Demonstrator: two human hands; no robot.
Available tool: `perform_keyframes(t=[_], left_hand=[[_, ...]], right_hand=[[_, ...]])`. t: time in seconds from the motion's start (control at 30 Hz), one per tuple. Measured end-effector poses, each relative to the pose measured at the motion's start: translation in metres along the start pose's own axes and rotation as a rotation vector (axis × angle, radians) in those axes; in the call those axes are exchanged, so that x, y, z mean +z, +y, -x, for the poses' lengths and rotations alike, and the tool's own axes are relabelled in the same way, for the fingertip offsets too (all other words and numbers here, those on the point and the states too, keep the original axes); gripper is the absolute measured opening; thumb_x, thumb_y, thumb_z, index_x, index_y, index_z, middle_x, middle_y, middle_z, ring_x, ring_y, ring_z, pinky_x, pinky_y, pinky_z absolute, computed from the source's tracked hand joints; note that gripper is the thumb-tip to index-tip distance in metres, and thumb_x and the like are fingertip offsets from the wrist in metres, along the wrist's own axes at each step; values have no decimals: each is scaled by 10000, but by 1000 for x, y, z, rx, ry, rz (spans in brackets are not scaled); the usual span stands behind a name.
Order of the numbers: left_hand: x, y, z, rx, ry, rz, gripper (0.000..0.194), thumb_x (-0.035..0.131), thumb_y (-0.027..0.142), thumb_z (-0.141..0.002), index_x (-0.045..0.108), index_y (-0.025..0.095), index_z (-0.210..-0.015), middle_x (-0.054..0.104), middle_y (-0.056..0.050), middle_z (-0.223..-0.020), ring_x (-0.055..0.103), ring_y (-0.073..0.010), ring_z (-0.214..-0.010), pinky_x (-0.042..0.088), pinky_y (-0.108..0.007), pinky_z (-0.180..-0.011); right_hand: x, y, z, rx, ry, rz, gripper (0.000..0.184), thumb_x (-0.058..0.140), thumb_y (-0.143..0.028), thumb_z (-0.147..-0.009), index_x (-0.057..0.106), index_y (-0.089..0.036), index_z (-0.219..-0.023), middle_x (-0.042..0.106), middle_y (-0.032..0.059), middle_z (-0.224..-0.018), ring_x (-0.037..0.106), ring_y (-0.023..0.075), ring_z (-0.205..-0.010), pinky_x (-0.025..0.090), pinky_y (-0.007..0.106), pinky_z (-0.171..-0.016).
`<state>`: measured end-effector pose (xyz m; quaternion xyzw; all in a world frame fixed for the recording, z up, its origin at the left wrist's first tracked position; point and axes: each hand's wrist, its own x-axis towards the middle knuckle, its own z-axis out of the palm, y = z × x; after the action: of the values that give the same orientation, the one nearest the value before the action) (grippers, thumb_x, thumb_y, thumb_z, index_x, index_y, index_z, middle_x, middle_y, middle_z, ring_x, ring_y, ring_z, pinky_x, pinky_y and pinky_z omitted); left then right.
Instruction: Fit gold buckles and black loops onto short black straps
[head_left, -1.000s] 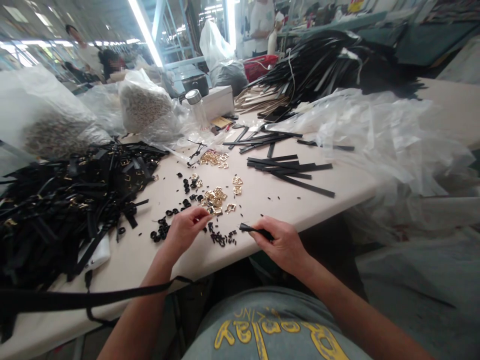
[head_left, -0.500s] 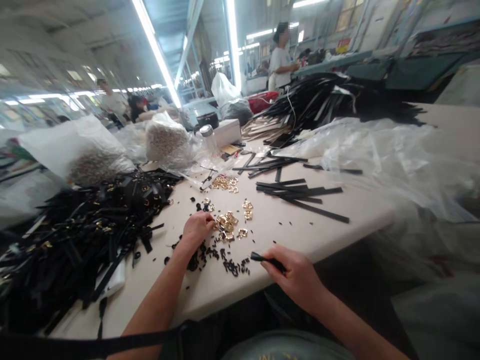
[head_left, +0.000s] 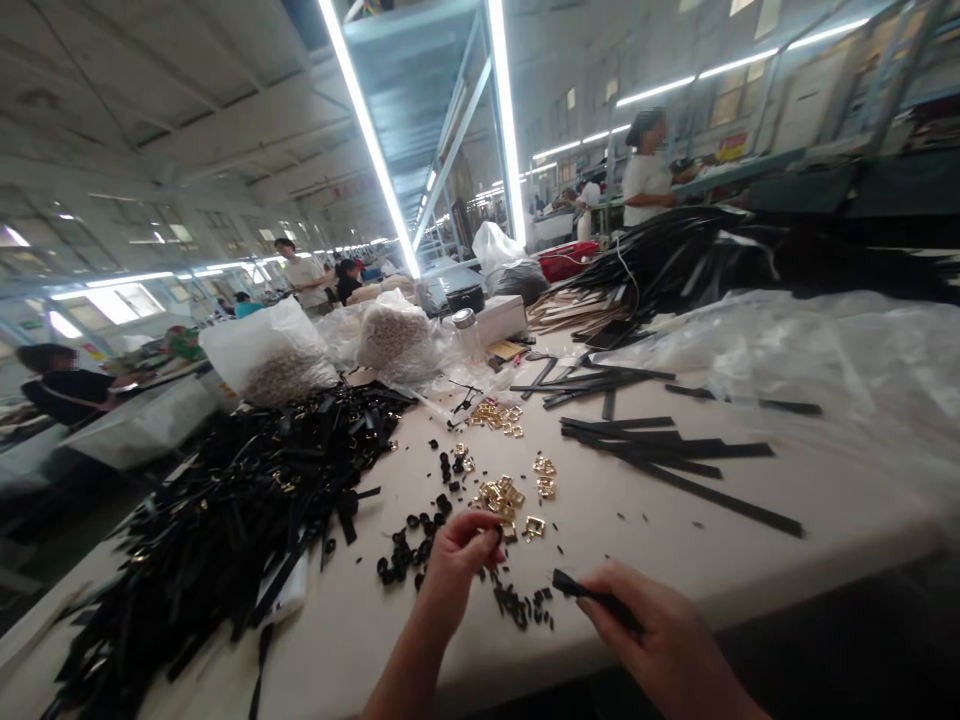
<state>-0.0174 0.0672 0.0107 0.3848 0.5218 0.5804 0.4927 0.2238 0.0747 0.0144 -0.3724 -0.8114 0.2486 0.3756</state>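
Observation:
My left hand point(head_left: 454, 565) is closed in a pinch above the table, beside a heap of gold buckles point(head_left: 501, 494). A small black piece point(head_left: 498, 535) shows at its fingertips, its shape mostly hidden. To the right, my right hand point(head_left: 660, 615) is wrapped round a black strap point(head_left: 571, 584), whose end juts out leftward from the fingers. Rolled black loops point(head_left: 401, 556) lie left of my left hand. Between and below the hands is a scatter of tiny black pieces point(head_left: 517, 604). More gold buckles point(head_left: 495, 417) lie farther back.
Finished-looking black straps with gold fittings form a big pile point(head_left: 255, 480) on the left. Loose flat strips point(head_left: 675, 450) lie at right, near clear plastic sheeting point(head_left: 817, 350). Filled plastic bags point(head_left: 394, 335) and a jar point(head_left: 466, 335) stand behind. Several people are in the background.
My left hand has come away from the gold buckles toward me and the strap, now with a dark piece at its fingertips. My right hand still holds the strap. The camera view has shifted.

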Motion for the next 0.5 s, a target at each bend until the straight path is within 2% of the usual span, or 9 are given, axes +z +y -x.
perform_keyframes(t=[0.07,0.17,0.33,0.5], left_hand=[[8,-5,10,-43,11,130,237,820,300,-667,699,168,-824,640,-8,-698,595,-97,-575,453,-199,-558],[21,-9,23,-69,27,231,274,865,274,-611,701,165,-802,679,-30,-725,599,-100,-541,449,-199,-525],[45,-14,41,-161,17,327,385,889,374,-611,721,147,-872,719,-98,-769,666,-155,-559,464,-209,-500],[59,-22,48,-197,48,379,479,938,467,-493,731,155,-792,709,-82,-682,676,-184,-556,482,-229,-495]], right_hand=[[1,1,0,-27,9,-2,121,574,-304,-928,651,-267,-843,682,-4,-721,670,161,-630,527,236,-578],[2,2,-1,-90,32,-7,110,574,-304,-929,662,-288,-864,685,-6,-714,675,162,-615,540,228,-563],[2,1,-1,-191,110,44,113,565,-288,-929,664,-290,-874,681,-3,-703,674,166,-595,533,233,-551],[-3,-4,-1,-287,136,192,125,535,-208,-920,647,-260,-898,664,8,-694,661,158,-589,504,226,-551]])
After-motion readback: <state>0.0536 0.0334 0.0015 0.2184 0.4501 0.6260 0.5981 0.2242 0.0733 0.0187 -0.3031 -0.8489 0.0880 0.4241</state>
